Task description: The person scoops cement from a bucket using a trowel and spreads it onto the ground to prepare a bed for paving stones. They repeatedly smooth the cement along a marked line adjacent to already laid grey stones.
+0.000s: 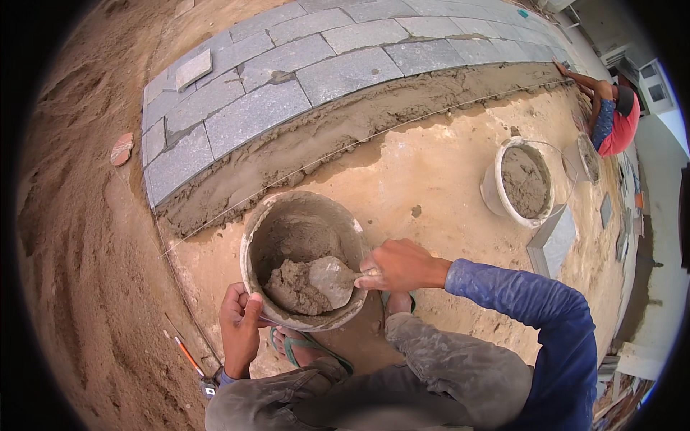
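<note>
A bucket (253, 271) with a mortar-smeared rim stands in front of me, close to my sandalled feet. Grey wet mortar (293, 289) is heaped inside it. My left hand (241, 316) grips the near left rim, thumb over the edge. In my right hand (404, 267) is the handle of a trowel (332, 281), closed in my fist at the bucket's right rim. The trowel's blade lies inside the bucket, its tip against the mortar heap.
Beyond the bucket, a mortar bed (287, 154) runs along grey stone pavers (262, 118), with a string line over it. Another mortar bucket (521, 183) stands right, near stacked tiles (553, 241). A co-worker (619, 126) crouches far right. Loose soil (79, 251) lies left.
</note>
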Motion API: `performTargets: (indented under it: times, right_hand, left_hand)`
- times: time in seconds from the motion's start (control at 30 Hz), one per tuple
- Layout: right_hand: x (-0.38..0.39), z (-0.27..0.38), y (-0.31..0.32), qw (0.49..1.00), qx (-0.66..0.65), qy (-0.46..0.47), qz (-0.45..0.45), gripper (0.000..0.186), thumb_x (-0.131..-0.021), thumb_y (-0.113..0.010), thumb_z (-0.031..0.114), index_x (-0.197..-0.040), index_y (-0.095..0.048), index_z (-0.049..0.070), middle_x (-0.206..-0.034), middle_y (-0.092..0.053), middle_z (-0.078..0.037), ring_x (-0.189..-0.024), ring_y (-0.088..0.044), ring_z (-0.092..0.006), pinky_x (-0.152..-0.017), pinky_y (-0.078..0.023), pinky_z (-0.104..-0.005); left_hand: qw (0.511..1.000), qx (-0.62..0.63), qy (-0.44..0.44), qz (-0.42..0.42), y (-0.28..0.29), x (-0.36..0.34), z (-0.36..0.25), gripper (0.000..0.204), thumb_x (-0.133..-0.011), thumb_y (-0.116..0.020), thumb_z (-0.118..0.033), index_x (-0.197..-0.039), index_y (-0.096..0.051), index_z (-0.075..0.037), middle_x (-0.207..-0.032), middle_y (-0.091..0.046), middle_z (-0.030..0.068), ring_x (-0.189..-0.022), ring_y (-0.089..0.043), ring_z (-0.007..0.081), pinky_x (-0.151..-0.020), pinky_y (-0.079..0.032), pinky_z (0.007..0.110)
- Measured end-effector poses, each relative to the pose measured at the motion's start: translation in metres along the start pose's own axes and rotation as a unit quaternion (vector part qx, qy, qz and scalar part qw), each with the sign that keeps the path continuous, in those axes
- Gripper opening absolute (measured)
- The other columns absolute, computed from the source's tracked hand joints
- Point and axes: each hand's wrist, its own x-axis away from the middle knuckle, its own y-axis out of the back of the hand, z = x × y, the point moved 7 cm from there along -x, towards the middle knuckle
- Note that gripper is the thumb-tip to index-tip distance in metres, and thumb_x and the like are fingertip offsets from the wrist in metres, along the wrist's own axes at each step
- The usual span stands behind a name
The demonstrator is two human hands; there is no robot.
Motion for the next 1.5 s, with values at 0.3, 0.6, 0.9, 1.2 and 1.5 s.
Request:
performTargets:
  times: [0.3, 0.6, 0.9, 1.2, 1.5]
  right_hand:
    - [0.019, -0.026, 0.041, 0.995, -0.040, 0.015, -0.086, 0.047, -0.089, -0.065, 0.048, -0.086, -0.071, 0.002, -0.069, -0.064, -0.017, -0.062, -0.060, -0.0343, -0.060, -0.046, -0.0436]
    - [0.010, -0.147, 0.217, 0.967, 0.122, -0.099, -0.201, 0.049, -0.087, -0.064, 0.053, -0.091, -0.075, 0.006, -0.074, -0.070, -0.015, -0.073, -0.067, -0.0348, -0.068, -0.051, -0.0429]
    - [-0.107, -0.222, 0.251, 0.821, 0.478, 0.083, -0.301, 0.028, -0.094, -0.058, 0.036, -0.097, -0.066, 0.010, -0.082, -0.065, -0.009, -0.073, -0.068, -0.0305, -0.063, -0.051, -0.0444]
    - [-0.158, -0.233, 0.312, 0.973, 0.198, -0.008, -0.117, 0.046, -0.094, -0.055, 0.046, -0.099, -0.072, 0.004, -0.101, -0.070, -0.022, -0.087, -0.069, -0.0388, -0.078, -0.054, -0.0490]
    - [-0.199, -0.264, 0.263, 0.926, 0.367, 0.044, 0.077, 0.048, -0.092, -0.056, 0.046, -0.105, -0.072, 0.003, -0.103, -0.070, -0.021, -0.096, -0.067, -0.0390, -0.085, -0.053, -0.0493]
  left_hand:
    - [0.990, 0.097, 0.093, -0.045, 0.081, 0.012, 0.104, 0.032, -0.099, -0.058, -0.031, -0.115, -0.052, -0.004, -0.093, -0.068, 0.0116, -0.069, -0.070, 0.0222, -0.058, -0.061, 0.035]
    - [0.975, 0.070, 0.058, -0.204, 0.111, 0.028, 0.151, 0.038, -0.099, -0.055, -0.042, -0.114, -0.057, -0.006, -0.089, -0.066, 0.0046, -0.061, -0.066, 0.0170, -0.051, -0.055, 0.031]
    - [0.874, -0.199, -0.007, -0.443, 0.089, 0.053, 0.123, 0.037, -0.103, -0.048, -0.033, -0.095, -0.059, 0.001, -0.082, -0.055, -0.0003, -0.078, -0.047, 0.0104, -0.069, -0.040, 0.029]
    - [0.839, -0.219, 0.041, -0.497, 0.064, 0.065, 0.101, 0.033, -0.102, -0.047, -0.028, -0.085, -0.052, 0.000, -0.077, -0.046, -0.0018, -0.075, -0.039, 0.0102, -0.067, -0.035, 0.028]
    - [0.815, -0.259, 0.039, -0.516, 0.079, 0.078, 0.107, 0.035, -0.101, -0.050, -0.032, -0.082, -0.051, -0.003, -0.071, -0.042, -0.0022, -0.070, -0.038, 0.0101, -0.061, -0.033, 0.029]
